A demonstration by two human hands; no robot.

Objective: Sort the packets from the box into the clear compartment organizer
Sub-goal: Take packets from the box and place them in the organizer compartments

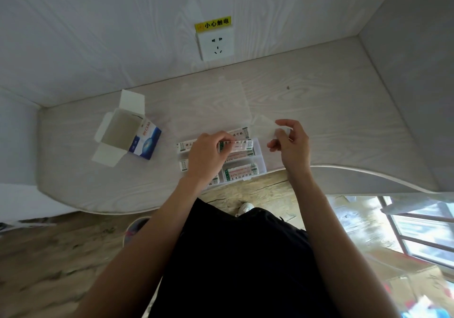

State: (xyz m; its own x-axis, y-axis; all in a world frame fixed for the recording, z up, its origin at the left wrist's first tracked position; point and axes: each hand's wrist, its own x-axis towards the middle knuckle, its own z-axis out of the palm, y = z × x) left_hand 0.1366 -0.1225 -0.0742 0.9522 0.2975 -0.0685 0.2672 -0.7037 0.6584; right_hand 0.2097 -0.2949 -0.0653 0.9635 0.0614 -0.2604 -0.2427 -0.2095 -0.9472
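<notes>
- Pale wood-grain worktop [307, 111] running up to a white wall, a socket [216, 45] under a yellow label [213, 24] sitting at 12 o'clock.
- Lying open-flapped at 9 o'clock: blue-and-white box [132, 134], well apart from the organizer.
- Resting at the near edge, centre: clear compartment organizer [260, 157], lid [216, 104] folded back toward 12 o'clock, packets filling its compartments.
- Left grip [206, 155] curling round a white-and-green packet [237, 144], holding it just above the organizer.
- Right grip [290, 143] at 3 o'clock of the organizer, pinching a thin clear wrapper [264, 127] between thumb and fingers.
</notes>
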